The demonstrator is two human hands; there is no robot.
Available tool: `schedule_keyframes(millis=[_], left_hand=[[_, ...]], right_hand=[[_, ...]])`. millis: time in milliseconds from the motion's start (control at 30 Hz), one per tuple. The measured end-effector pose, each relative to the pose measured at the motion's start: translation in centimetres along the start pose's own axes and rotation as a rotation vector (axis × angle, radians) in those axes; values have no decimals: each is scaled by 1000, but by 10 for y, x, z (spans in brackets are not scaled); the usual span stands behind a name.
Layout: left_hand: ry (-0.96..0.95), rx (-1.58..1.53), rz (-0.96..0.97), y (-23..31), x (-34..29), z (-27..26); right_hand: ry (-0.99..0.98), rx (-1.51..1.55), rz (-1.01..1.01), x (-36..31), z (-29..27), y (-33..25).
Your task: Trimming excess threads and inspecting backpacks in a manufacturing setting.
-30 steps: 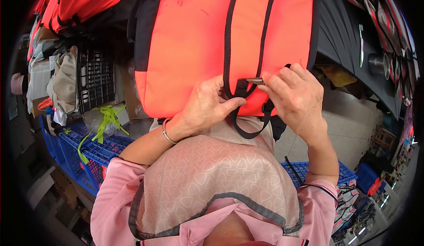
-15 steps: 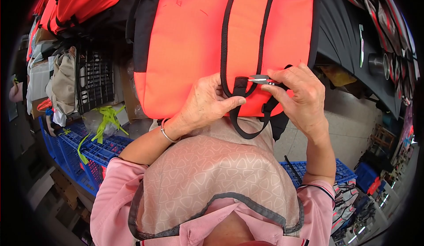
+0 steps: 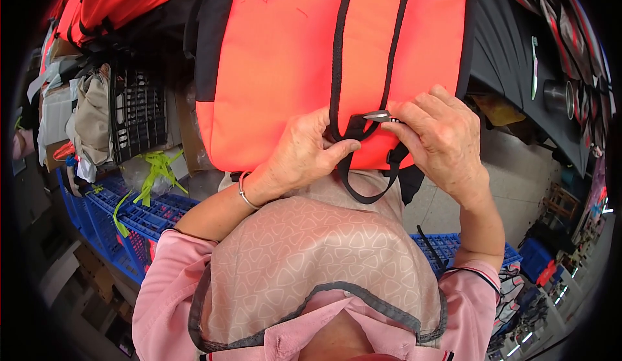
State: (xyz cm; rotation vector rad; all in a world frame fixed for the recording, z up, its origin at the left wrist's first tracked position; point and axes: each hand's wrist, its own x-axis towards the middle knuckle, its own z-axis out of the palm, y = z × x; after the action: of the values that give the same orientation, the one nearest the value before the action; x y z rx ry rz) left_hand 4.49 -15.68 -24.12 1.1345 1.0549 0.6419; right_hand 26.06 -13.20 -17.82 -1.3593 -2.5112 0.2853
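Note:
An orange-red backpack (image 3: 278, 76) with black side panels lies in front of me, its padded shoulder strap (image 3: 369, 43) edged in black. My left hand (image 3: 304, 150) pinches the strap's lower end, thumb and fingers closed on the black webbing (image 3: 355, 128). In my right hand (image 3: 444, 137) is a small pair of thread snips (image 3: 376, 115), with the blades pointing left at the strap's lower end, close to my left fingertips. Below my hands the webbing hangs in a loop (image 3: 366, 199) over my patterned apron (image 3: 311, 238). My fingers hide most of the snips' handle.
Other orange-red bags (image 3: 129, 4) are piled at the far left, near a black plastic crate (image 3: 139, 115). Blue plastic racks (image 3: 129, 215) stand at my left, with yellow-green ties (image 3: 155, 173). On the black surface at right are a toothbrush (image 3: 534, 69) and a metal cup (image 3: 557, 95).
The shoulder strap has shifted slightly to the right. My right wrist has moved a little to the right, and the snips have tilted, their blades now closer together. My left hand keeps its pinch.

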Motion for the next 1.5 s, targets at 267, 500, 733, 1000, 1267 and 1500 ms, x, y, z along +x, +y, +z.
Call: schedule_keyframes(millis=[267,500,733,1000,1267,1500], left_hand=[[-48,-86,43,-4,1,-2],[-100,-267,-20,-10,2,-7],[-106,-348,-124,5,8,-13],[-17,-256,-19,-3,26,-15],[-184,-327,111,-32,36,-15],[-108,-337,89,-26,36,-9]], right_hand=[[-176,408,220,2,7,19],[144,884,608,-15,20,3],[404,481,254,-36,63,-29],[433,249,293,-26,75,-37],[548,351,424,-34,83,-32],[551,601,399,-22,93,-17]])
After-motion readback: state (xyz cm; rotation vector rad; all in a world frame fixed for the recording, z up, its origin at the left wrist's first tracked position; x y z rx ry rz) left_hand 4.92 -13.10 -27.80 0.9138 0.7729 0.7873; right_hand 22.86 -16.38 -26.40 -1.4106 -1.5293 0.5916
